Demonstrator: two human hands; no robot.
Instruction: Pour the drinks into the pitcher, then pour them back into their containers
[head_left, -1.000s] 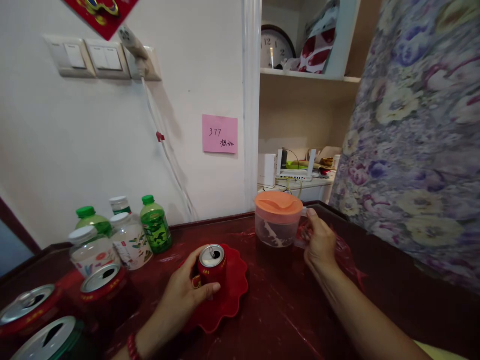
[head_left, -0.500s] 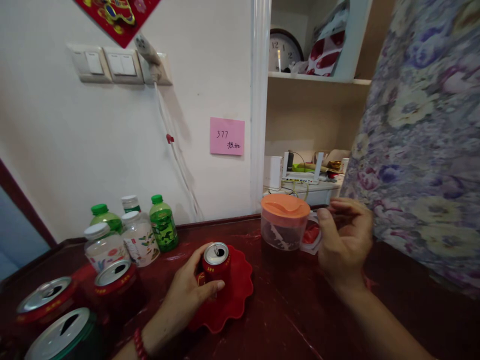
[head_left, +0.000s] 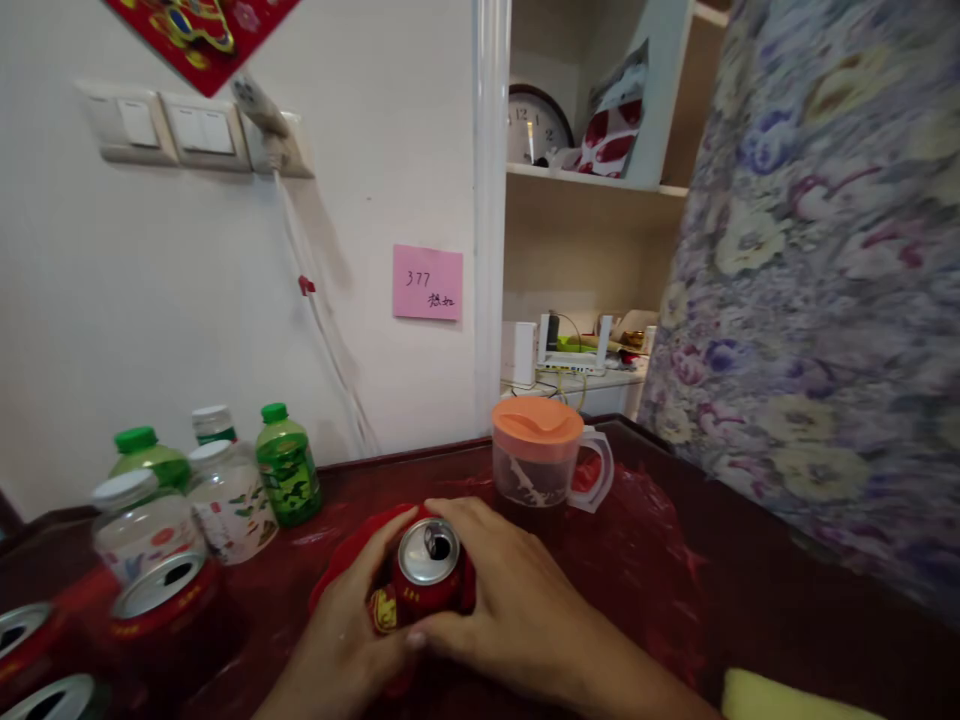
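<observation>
A single head-worn camera looks forward and down, close over the dark red table (head_left: 750, 560), facing the wall (head_left: 187, 320).

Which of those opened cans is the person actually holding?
The red can in the middle, on the red plate: left hand and right hand both wrap it. The other cans stand untouched at the left.

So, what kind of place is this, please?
Most likely a room in a home. A clock stands on a shelf, a router sits on the white cabinet below it, and drink bottles and an opened can are on the dark red table.
</observation>
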